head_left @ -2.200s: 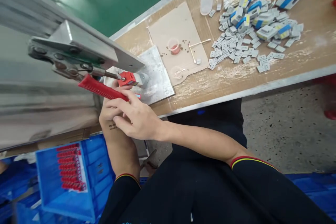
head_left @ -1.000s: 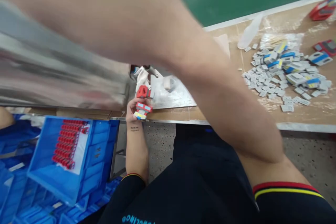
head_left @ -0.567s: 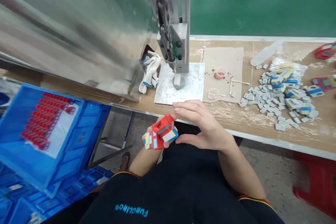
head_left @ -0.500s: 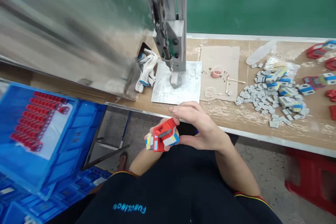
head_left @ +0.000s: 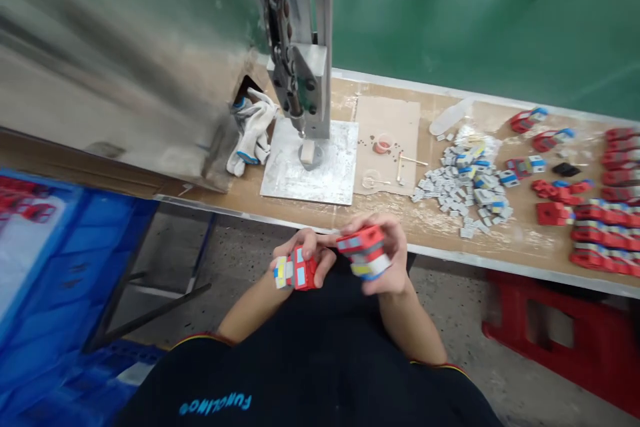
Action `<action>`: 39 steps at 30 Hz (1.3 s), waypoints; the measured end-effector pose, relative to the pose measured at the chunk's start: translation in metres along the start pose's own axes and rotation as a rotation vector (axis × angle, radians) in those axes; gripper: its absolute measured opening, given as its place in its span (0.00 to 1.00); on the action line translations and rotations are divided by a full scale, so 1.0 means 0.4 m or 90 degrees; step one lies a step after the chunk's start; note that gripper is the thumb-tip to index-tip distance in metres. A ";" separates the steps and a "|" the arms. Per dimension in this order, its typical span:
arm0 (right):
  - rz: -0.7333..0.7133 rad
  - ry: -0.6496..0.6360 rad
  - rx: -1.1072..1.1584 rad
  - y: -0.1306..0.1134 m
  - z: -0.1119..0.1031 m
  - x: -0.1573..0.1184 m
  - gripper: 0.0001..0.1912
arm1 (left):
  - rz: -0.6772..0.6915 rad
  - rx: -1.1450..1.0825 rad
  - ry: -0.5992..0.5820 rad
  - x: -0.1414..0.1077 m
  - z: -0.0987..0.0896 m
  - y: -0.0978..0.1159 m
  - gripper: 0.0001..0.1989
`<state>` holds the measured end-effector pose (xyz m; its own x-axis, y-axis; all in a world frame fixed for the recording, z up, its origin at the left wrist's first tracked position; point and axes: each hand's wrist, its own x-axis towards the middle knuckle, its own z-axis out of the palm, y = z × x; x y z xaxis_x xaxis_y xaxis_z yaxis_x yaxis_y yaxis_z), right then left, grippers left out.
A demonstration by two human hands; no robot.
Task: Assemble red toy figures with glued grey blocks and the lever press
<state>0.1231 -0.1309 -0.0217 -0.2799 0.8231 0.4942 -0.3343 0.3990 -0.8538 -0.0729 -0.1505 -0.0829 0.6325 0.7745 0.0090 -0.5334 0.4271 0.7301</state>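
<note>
My left hand [head_left: 313, 250] is closed on a red toy part [head_left: 304, 271] with pale blue windows and a white, yellow and blue end pointing left. Fingers of my right hand [head_left: 393, 257] wrap round a second red toy part [head_left: 364, 245], which has a grey band and a white, yellow and blue side facing down. Both parts are held in front of my dark shirt, just off the table's near edge, with a small gap between them.
A lever press [head_left: 307, 80] stands over a metal plate [head_left: 333, 173], with gloves [head_left: 255, 127] at its left. Cardboard [head_left: 407, 117] bears small cups and swabs. Grey pieces [head_left: 450, 180] and red toys [head_left: 605, 233] lie right; blue crates [head_left: 55, 320] stand left, a red stool [head_left: 565, 340] lower right.
The two red parts, earlier together at my left hand, are now apart, one in each hand. My right hand has closed round one. The view has turned right, showing more red toys.
</note>
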 end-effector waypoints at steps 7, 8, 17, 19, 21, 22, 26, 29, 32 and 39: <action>0.140 0.247 -0.024 0.078 -0.093 -0.093 0.62 | 0.235 -0.141 -0.095 0.036 -0.042 0.016 0.30; 0.138 0.249 -0.007 0.075 -0.096 -0.091 0.62 | 0.241 -0.140 -0.086 0.036 -0.048 0.023 0.30; 0.063 0.300 0.362 -0.027 -0.056 -0.001 0.36 | 0.303 -0.191 -0.233 0.068 -0.078 0.056 0.34; 0.039 0.312 0.355 -0.035 -0.054 0.014 0.37 | 0.294 -0.201 -0.249 0.069 -0.089 0.056 0.36; 0.022 0.330 0.331 -0.033 -0.055 0.022 0.39 | 0.296 -0.202 -0.267 0.068 -0.098 0.054 0.38; 0.019 0.335 0.318 -0.030 -0.057 0.023 0.40 | 0.298 -0.202 -0.271 0.067 -0.102 0.053 0.39; 0.047 0.311 0.251 -0.015 -0.071 0.014 0.44 | 0.306 -0.182 -0.254 0.065 -0.111 0.044 0.36; 0.046 0.274 0.184 -0.017 -0.086 0.005 0.44 | 0.313 -0.147 -0.258 0.064 -0.118 0.040 0.35; 0.030 0.239 0.091 -0.037 -0.100 0.004 0.38 | 0.317 -0.138 -0.267 0.060 -0.128 0.038 0.38; -0.079 0.215 -0.087 -0.092 -0.112 0.013 0.29 | 0.316 -0.188 -0.246 0.040 -0.144 0.024 0.44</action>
<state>0.1741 -0.1232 0.0052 0.0757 0.8431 0.5325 -0.2179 0.5351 -0.8162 -0.1003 -0.1071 -0.1152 0.3995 0.7126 0.5768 -0.9072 0.2165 0.3608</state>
